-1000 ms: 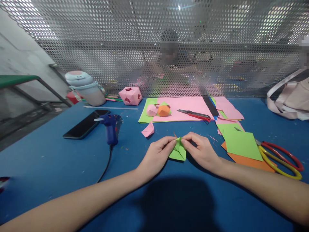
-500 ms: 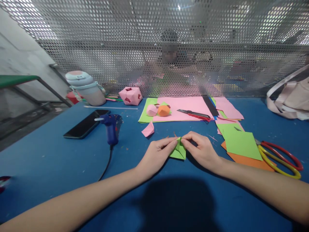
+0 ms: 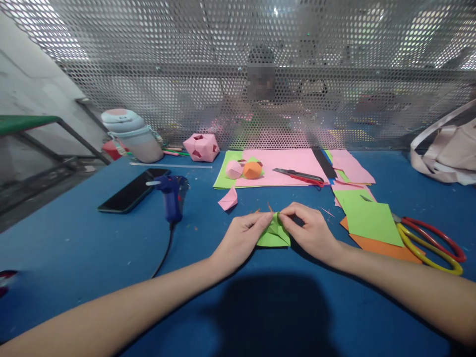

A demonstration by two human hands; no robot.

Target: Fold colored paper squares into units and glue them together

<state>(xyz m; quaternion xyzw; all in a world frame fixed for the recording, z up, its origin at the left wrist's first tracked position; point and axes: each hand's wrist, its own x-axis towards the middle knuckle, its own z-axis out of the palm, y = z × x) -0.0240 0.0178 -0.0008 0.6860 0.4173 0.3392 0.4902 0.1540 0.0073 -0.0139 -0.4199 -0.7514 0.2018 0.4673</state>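
Observation:
Both hands pinch a small folded piece of green paper (image 3: 274, 238) just above the blue table. My left hand (image 3: 240, 241) grips its upper left with thumb and forefinger. On the upper right, my right hand (image 3: 311, 233) holds it the same way, fingertips near those of the left. Creases and a raised fold show in the middle of the paper; part of it is hidden by the fingers. Beyond the left hand lies a folded pink paper piece (image 3: 228, 199). Flat green paper squares (image 3: 375, 223) lie over orange paper (image 3: 390, 249) to the right of the right hand.
Scissors (image 3: 431, 243) lie at the right, a glue gun (image 3: 171, 198) and phone (image 3: 130, 192) at the left. Behind are a cutter (image 3: 300, 176) on pink sheets (image 3: 275, 158), a pink paper ball (image 3: 202, 147), a bottle (image 3: 132, 136) and a perforated metal screen (image 3: 186, 74).
The green paper's lower part has spread a little wider between the hands, its lower edge now nearly level. Both hands have stayed almost in place, still pinching it.

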